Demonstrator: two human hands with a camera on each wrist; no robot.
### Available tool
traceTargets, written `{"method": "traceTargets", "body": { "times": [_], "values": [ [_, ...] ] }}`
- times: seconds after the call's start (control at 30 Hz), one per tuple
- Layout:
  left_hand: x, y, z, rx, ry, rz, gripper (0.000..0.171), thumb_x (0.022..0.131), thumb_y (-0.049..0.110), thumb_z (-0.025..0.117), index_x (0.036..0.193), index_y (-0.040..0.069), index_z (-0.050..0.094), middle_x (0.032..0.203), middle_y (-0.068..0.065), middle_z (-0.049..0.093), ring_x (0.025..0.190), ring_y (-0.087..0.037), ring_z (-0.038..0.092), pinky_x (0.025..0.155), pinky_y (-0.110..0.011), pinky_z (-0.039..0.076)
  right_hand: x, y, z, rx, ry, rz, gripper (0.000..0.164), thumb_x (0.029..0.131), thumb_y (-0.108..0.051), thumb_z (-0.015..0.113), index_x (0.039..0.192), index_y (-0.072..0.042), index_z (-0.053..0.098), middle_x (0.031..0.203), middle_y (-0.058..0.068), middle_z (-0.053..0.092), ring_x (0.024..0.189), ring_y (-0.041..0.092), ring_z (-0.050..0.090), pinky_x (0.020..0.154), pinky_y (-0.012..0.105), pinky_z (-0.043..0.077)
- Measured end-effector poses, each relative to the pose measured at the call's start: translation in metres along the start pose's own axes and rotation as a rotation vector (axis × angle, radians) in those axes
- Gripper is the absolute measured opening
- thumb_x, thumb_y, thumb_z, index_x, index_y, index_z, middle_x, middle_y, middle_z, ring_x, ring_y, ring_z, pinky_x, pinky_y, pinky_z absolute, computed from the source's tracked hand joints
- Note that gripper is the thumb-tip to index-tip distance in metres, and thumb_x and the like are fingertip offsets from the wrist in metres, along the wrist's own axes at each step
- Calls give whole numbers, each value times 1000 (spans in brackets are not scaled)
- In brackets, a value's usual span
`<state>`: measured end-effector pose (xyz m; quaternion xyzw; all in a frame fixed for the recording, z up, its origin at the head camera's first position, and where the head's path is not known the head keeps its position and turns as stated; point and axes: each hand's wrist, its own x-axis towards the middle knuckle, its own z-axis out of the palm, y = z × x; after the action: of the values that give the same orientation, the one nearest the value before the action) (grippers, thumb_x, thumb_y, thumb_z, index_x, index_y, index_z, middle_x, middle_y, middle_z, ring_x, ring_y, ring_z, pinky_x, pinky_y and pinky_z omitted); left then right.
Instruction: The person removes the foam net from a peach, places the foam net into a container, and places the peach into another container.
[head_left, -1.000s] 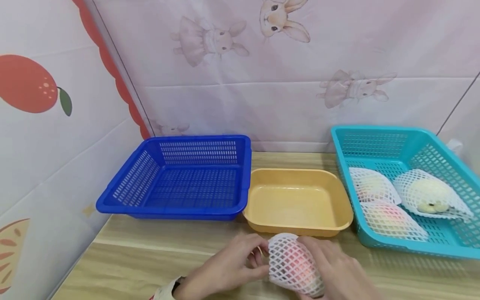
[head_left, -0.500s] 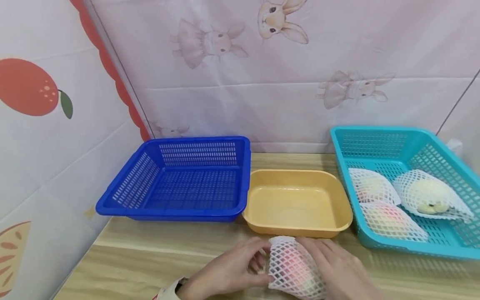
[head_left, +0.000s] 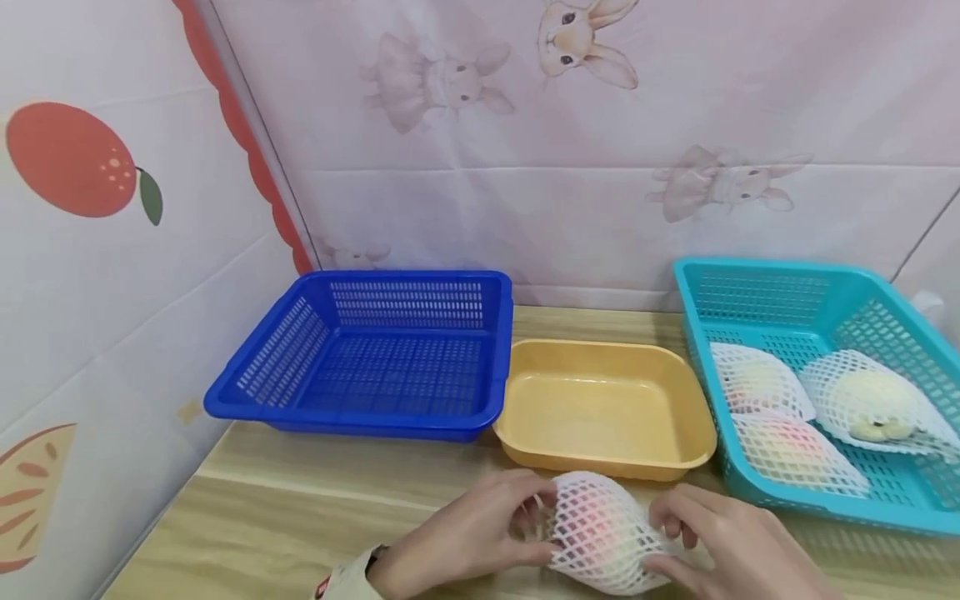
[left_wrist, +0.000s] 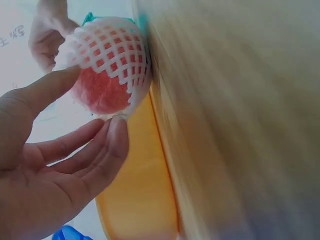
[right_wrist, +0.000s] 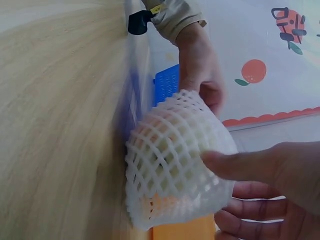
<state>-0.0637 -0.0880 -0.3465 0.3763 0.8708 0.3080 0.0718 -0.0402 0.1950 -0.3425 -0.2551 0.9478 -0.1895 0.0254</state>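
pinching netted fruit (head_left: 600, 533) between both hands (head_left: 483, 529) (head_left: 738, 542), loosely curled

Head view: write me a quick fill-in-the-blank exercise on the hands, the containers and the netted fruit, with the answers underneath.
1. The net around the fruit that the left hand grips is ____ in color.
2. The yellow tub stands ____ the blue basket and the turquoise basket.
3. The turquoise basket holds ____ other netted fruits.
4. Of the two hands, the ____ one is nearer the turquoise basket.

Missing words: white; between; three; right.
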Motion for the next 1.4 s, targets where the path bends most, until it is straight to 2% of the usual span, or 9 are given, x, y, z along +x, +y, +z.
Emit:
{"method": "traceTargets", "body": {
  "times": [0.17,0.33,0.47,0.63,0.77,0.97,1.13,1.27,1.4],
  "values": [
    [8,6,3,76,49,47,47,72,19,83,112,9,61,102,5,61,89,1,56,80,-10,43,3,2,-1,48,7,-85,16,83,-38,73,94,-27,68,86,-23,56,69,-7,48,58,20,48],
    [12,10,8,143,19,67,60,71,19,85,123,10,57,122,1,58,113,-8,54,96,-20,42,4,1,2,41,60,-167,17,81,-28,77,96,-25,70,88,-20,59,71,-5,50,60,20,51],
    [14,13,10,190,-26,64,69,74,19,84,133,9,50,133,-2,53,124,-12,49,100,-24,40,3,0,4,11,127,-205,20,78,-25,79,96,-25,70,89,-21,59,72,-6,51,60,20,51],
    [17,16,11,270,-53,95,70,73,20,83,133,11,47,131,1,52,122,-10,47,100,-24,41,2,0,5,-13,121,-162,21,78,-25,80,97,-27,71,90,-23,58,72,-6,51,63,20,52],
    [20,17,12,313,-67,138,69,73,21,83,131,12,48,128,2,51,121,-8,46,101,-21,39,2,0,5,-20,139,-177,22,77,-24,80,97,-27,71,90,-23,58,73,-6,51,62,21,52],
    [22,17,13,360,-21,188,66,68,30,87,121,14,50,117,5,52,110,-5,50,95,-17,40,3,0,5,-36,212,-233,23,74,-20,82,94,-24,71,88,-22,58,73,-6,51,60,20,51],
    [22,16,15,374,-49,160,74,69,33,86,128,13,46,122,5,50,112,-6,49,96,-18,41,3,0,6,-56,275,-280,25,71,-17,84,92,-23,72,88,-21,58,73,-6,52,59,19,50],
    [23,16,17,359,-100,127,77,71,32,84,133,13,43,126,5,49,118,-6,47,99,-20,40,4,0,6,-46,262,-288,24,72,-17,83,92,-23,72,87,-22,58,73,-6,51,59,19,50],
    [23,16,17,341,-87,129,76,70,31,85,131,13,45,123,5,51,115,-5,48,98,-20,40,4,0,7,-43,275,-307,25,70,-17,84,91,-23,72,86,-22,57,72,-7,50,58,18,50]
  ]
}}
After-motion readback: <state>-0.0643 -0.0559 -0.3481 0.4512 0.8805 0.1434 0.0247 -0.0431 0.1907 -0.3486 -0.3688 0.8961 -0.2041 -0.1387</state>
